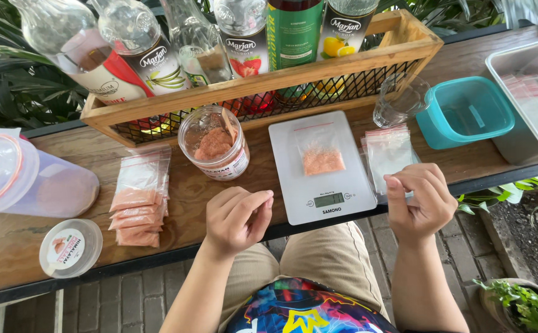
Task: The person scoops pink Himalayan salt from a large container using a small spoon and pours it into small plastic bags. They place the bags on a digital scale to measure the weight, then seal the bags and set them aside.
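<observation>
While both hands hover at the near edge of the desk (10, 259), neither clearly grips anything. Left hand (237, 221) — fingers curled loosely, thumb against forefinger, over the desk edge just left of the scale (319, 166). Right hand (418, 202) — fingers bent inward, fingertips pinched close together; whether something thin sits between them I cannot tell.

Scale: flat, white, with a small display at its near side, near the middle of the desk close to the front edge. On its plate lies a small clear bag (321, 151) with pink powder settled at its bottom.

Open jar (214, 143): clear, partly filled with the same pink powder, just left of the scale, in front of the wooden crate (263, 86).

Filled bags (138, 203): a stack of small pouches of pink powder, left of the jar, toward the front edge.

Empty bags (389, 154): a stack of flat clear pouches, touching the scale's right side, just beyond the right hand.

Jar lid (70, 248): round, white, near the front left corner.

Large plastic container (28, 182): lying on its side at the left edge.

Crate: along the back edge, holding a row of syrup bottles (244, 31).

Glass (398, 102), teal tub (466, 111), clear bin (531, 98): toward the right back corner.
</observation>
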